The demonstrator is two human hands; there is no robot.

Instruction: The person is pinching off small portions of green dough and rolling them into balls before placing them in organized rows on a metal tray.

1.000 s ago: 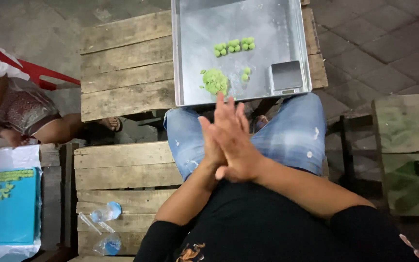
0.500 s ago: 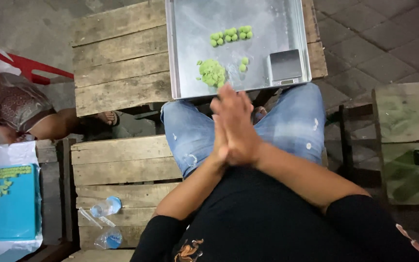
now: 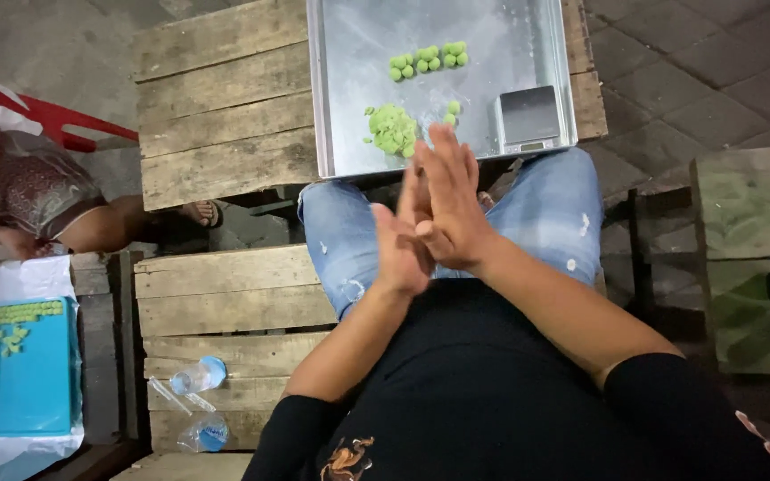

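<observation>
- I see my left hand and right hand pressed palm to palm above my lap, fingers straight and pointing forward; whatever lies between the palms is hidden, so I cannot tell what they enclose.
- Just ahead of the fingertips lies a lump of green dough; the fingertips of the right hand overlap its near edge in this view, and I cannot tell whether they touch it.
- Beyond the lump, farther from the hands, a cluster of small green balls lies in a loose row; two more balls sit just right of the lump.
- Forward and right of the right hand stands a small digital scale, near the balls, its platform bare.
- All of these rest in a metal tray, whose near rim lies directly ahead of my knees.
- The tray sits on a wooden pallet table. Nothing stands between the hands and the dough.
- Below the hands are my blue jeans.
- Left of the left hand, low down, lies a second wooden pallet with two plastic bottles.
- Far left sits another person and a blue tray holding green pieces.
- The floor is paved with grey stone blocks.
</observation>
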